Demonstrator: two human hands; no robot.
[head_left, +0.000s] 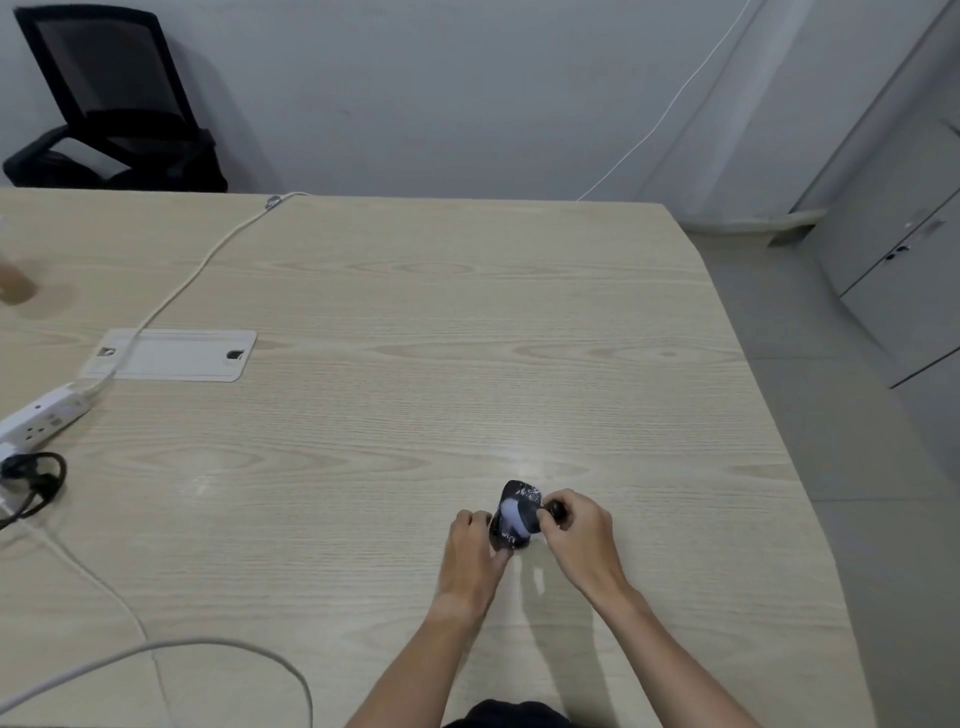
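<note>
A small dark pouch-like object (514, 512) with white and pale printing stands on the light wooden table (415, 364), near its front right part. My left hand (472, 545) grips its left side with curled fingers. My right hand (576, 530) pinches a small black round piece (557, 508) at the object's right edge. What the object is stays unclear, since it is small and partly covered by both hands.
A white power strip (41, 418) with a black plug and cord (31, 480) lies at the left edge. White cables (171, 296) run across the table's left side. A white cable-port lid (171, 355) sits in the tabletop. A black office chair (114, 109) stands behind the table.
</note>
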